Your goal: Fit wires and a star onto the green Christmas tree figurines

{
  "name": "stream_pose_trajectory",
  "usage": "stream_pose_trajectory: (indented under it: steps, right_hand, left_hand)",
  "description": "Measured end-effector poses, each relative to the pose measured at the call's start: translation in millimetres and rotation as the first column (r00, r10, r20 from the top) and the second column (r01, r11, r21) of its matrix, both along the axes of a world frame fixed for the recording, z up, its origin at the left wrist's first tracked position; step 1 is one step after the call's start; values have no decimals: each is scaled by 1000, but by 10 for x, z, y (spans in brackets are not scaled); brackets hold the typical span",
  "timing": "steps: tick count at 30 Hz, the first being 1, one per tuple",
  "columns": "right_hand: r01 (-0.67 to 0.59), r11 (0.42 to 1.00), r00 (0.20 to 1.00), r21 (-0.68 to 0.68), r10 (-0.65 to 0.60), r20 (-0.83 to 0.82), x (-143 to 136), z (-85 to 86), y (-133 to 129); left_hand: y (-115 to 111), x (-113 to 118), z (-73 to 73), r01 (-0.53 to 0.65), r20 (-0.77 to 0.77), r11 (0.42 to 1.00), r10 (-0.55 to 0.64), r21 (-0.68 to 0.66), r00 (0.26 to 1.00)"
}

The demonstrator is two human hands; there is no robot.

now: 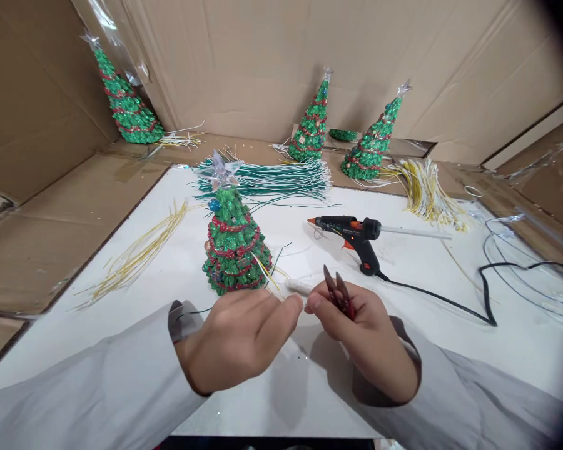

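Note:
A green miniature Christmas tree with red garlands and a clear star on top stands upright just beyond my left hand. Yellow and white wires run from the tree's lower right side to the fingers of my left hand, which are pinched on them. My right hand is closed around small red-handled cutters, their blades pointing up and away. The fingertips of both hands nearly meet, and what lies between them is too small to make out. A whitish stick-like piece lies behind the fingertips.
A black and orange glue gun lies right of centre, its cord running right. Green wires lie behind the tree, yellow wires at left, a yellow-white bundle at back right. More trees stand along the cardboard walls.

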State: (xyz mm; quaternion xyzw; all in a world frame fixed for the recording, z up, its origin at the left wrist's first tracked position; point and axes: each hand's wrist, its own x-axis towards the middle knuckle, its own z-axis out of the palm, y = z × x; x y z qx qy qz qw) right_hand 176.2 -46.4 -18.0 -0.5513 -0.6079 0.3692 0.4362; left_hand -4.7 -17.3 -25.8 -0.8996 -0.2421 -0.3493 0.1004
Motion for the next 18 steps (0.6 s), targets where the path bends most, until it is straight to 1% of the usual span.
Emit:
stream_pose_trajectory:
  steps: [1, 3, 5, 6, 8, 10, 11, 13, 14, 15, 16, 18]
  right_hand:
    - [10, 1000, 1000, 22, -10, 21, 10, 2, 5]
    - [28, 997, 998, 66, -32, 61, 37, 3, 10]
    - [45, 993, 994, 112, -56, 98, 68, -6, 6]
    - [49, 989, 991, 136, -65, 115, 84, -12, 1]
    - [42, 980, 988, 194, -70, 140, 115, -23, -11]
    - [21, 969, 985, 246, -62, 158, 139, -22, -22]
    - [13, 964, 985, 265, -58, 164, 148, -15, -26]
    - [10, 956, 985, 294, -60, 162, 161, 8, -33]
    - [12, 952, 986, 305, -62, 156, 166, 22, -35]
    - [12, 949, 987, 315, -62, 147, 169, 36, -38]
    - [10, 946, 989, 324, -57, 134, 172, 49, -40]
    - [21, 946, 994, 324, -54, 94, 173, 69, -39]
  left_hand:
    - [2, 17, -2, -23, 29, 998, 24, -55, 999]
    - [3, 56, 2, -17, 93, 979, 36, -203, 995]
    - [6, 101, 25, 25, 152, 934, 32, -356, 988]
    - [9, 124, 43, 47, 172, 897, 33, -440, 985]
    - [20, 171, 93, 90, 201, 789, 44, -607, 979]
    - [32, 217, 152, 144, 240, 666, 54, -732, 969]
    - [37, 240, 182, 174, 264, 618, 57, -767, 963]
    - [38, 290, 238, 217, 305, 543, 76, -811, 949]
    - [35, 317, 263, 241, 328, 492, 97, -837, 940]
    - [30, 345, 285, 277, 359, 425, 126, -862, 925]
    - [26, 373, 304, 324, 396, 344, 163, -881, 904]
    - [26, 425, 328, 427, 458, 167, 251, -888, 853]
